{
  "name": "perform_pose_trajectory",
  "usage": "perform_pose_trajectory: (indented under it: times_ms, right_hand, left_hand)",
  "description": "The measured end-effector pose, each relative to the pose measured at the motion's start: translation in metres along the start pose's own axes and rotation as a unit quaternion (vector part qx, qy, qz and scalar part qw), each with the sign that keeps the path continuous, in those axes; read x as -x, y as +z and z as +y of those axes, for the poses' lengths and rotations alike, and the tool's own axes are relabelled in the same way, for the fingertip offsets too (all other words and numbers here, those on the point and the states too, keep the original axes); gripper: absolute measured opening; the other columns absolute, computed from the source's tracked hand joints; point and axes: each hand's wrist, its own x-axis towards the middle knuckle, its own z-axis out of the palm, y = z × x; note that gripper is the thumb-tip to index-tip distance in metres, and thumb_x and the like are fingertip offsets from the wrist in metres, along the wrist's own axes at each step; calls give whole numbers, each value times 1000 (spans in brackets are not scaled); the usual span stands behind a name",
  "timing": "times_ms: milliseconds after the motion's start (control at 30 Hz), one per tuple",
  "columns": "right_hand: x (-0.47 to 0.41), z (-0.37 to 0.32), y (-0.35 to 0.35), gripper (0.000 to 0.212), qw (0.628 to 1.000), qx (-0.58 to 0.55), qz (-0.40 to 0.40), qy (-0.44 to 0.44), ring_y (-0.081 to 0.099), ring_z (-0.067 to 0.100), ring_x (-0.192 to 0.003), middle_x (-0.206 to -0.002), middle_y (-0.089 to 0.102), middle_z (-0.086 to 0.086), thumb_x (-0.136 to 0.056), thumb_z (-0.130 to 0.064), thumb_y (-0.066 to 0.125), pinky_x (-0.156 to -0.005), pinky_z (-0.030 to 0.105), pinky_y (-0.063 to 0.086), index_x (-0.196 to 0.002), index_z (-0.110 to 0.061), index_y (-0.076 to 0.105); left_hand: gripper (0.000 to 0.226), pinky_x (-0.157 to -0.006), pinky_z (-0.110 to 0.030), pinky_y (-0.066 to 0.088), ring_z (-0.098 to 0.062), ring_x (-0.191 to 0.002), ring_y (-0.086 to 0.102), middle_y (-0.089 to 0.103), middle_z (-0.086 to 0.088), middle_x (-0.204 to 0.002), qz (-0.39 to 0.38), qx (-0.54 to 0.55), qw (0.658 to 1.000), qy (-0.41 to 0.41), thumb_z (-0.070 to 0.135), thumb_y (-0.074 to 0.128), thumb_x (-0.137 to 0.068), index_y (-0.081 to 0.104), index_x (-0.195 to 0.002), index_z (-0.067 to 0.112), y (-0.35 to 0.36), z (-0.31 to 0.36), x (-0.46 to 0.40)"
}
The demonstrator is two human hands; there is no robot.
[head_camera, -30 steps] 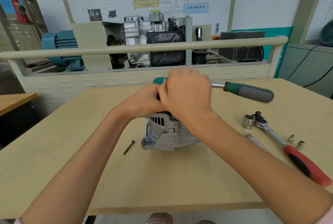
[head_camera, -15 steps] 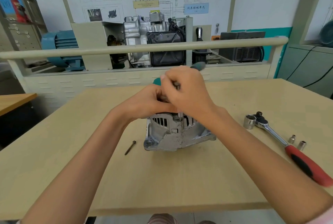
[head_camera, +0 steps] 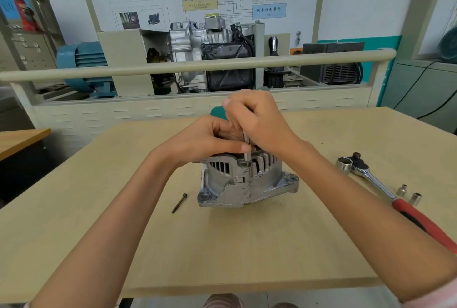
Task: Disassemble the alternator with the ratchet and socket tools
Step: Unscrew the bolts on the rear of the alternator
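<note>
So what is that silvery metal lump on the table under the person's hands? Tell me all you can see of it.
It is the alternator, a cast, dull silver metal housing, scuffed and worn, with slotted vents along its upper edge and bolt ears at its lower left and right. It sits on the wooden table. The left hand rests on its top, and the right hand holds a thin metal shaft standing down into its top.

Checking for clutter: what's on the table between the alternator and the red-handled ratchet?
Head view: nothing. The stretch of table between the alternator and the red-handled ratchet is bare wood; only the right forearm passes over its near part. The two small sockets lie beyond the ratchet.
</note>
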Motion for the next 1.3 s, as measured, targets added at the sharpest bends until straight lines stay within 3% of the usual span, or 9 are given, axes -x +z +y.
perform_pose_trajectory:
  times_ms: [100,233,433,533,633,767,967,1100,1300]
  right_hand:
    - [4,-1,1,33,986,162,-3,-48,36,15,-53,-50,36,-1,-84,-18,49,-57,32,30,-54,-11,39]
    - [14,-11,20,27,828,557,67,-1,50,21,-58,-61,55,3,-81,-36,52,-59,29,24,-65,-16,59]
    - [1,-3,5,48,988,154,24,1,31,8,-43,-41,30,-7,-87,-20,49,-50,23,21,-42,-21,31]
    - [1,1,-1,44,1000,15,17,-4,37,24,-48,-45,38,16,-86,-15,49,-52,34,32,-46,0,41]
    - [7,-1,5,33,981,183,32,-62,36,18,-54,-51,36,3,-82,-16,51,-56,33,30,-51,-10,41]
    - [18,-8,20,27,843,523,117,42,47,22,-59,-63,53,5,-82,-33,48,-59,29,24,-70,-11,60]
    - [2,2,3,43,983,176,46,27,32,10,-46,-46,33,-4,-88,-20,50,-54,29,24,-48,-15,34]
    - [0,5,1,42,999,-51,3,13,31,21,-47,-45,34,21,-84,-13,47,-50,35,28,-46,3,39]
    - [11,-2,6,32,963,264,52,-17,37,14,-53,-51,37,-6,-86,-19,51,-57,30,28,-56,-14,43]
  left_hand:
    - [4,-61,-10,47,-5,-65,62,69,-8,-69,25,-21,999,-2,2,71,-77,70,-75,5,-1,2,0]
    - [48,-45,-5,36,6,-45,50,56,15,-44,50,-67,996,-2,-11,60,-75,60,-44,26,-1,2,-1]
    - [14,-70,-21,54,-6,-77,68,73,3,-77,10,-15,1000,14,5,71,-79,71,-87,16,-1,3,2]
    - [15,-67,-9,48,1,-73,67,73,12,-74,-16,-7,1000,15,5,69,-80,71,-82,21,1,5,3]
    - [12,-63,-11,48,0,-67,63,71,0,-68,22,-34,999,9,0,69,-78,69,-76,11,0,4,1]
    - [30,-52,-7,43,7,-54,57,64,13,-54,60,-62,996,6,-6,66,-75,64,-60,20,2,2,-3]
    - [23,-59,-7,47,4,-63,64,69,12,-63,9,-17,1000,11,3,70,-80,71,-72,24,2,5,2]
    - [17,-78,-20,54,-15,-88,70,74,-2,-92,2,4,1000,3,11,70,-79,73,-95,11,2,3,1]
    - [18,-57,-7,45,-2,-62,61,69,0,-63,46,-17,999,4,-4,69,-76,71,-67,11,3,4,0]
